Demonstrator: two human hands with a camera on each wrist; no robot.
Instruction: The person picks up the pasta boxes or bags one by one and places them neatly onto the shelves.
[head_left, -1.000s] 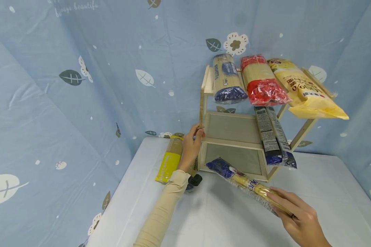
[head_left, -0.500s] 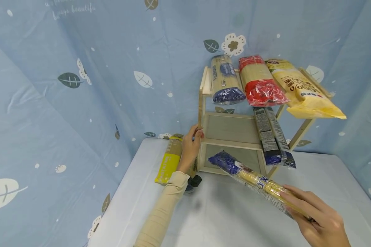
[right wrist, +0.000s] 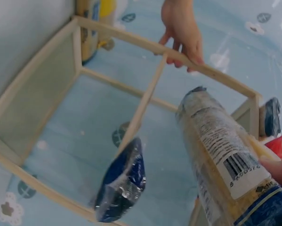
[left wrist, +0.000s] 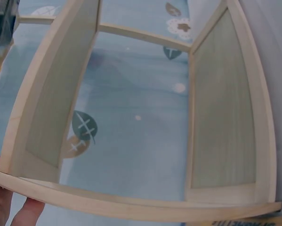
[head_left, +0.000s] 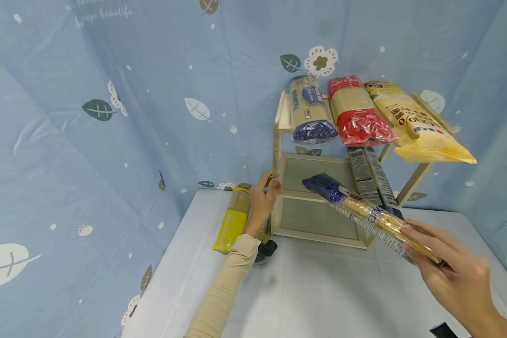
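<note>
My right hand (head_left: 456, 263) holds a clear pack of spaghetti (head_left: 376, 218) by its near end, tilted with the blue end (head_left: 327, 188) toward the wooden shelf rack (head_left: 321, 238). That end overlaps the middle tier in the head view. A barcode label (right wrist: 239, 167) shows on the pack's underside in the right wrist view. With fingers and thumb, my left hand (head_left: 259, 206) grips the rack's left side post; its fingers (left wrist: 28, 212) curl round the bar in the left wrist view. Two dark-labelled packs (head_left: 365, 176) lie at the right of the middle tier, partly behind the held spaghetti.
On the top tier lie a blue-ended spaghetti pack (head_left: 312, 108), a red noodle pack (head_left: 359, 112) and a yellow bag (head_left: 418, 122). Left of the rack, a yellow pasta pack (head_left: 232, 220) and a small black object (head_left: 268, 248) sit on the white table (head_left: 304, 300). A patterned blue curtain (head_left: 152, 94) hangs behind.
My right hand has lifted the spaghetti pack up and to the right; its blue end has gone from before the bottom tier to the middle one. My left hand keeps its place on the post.
</note>
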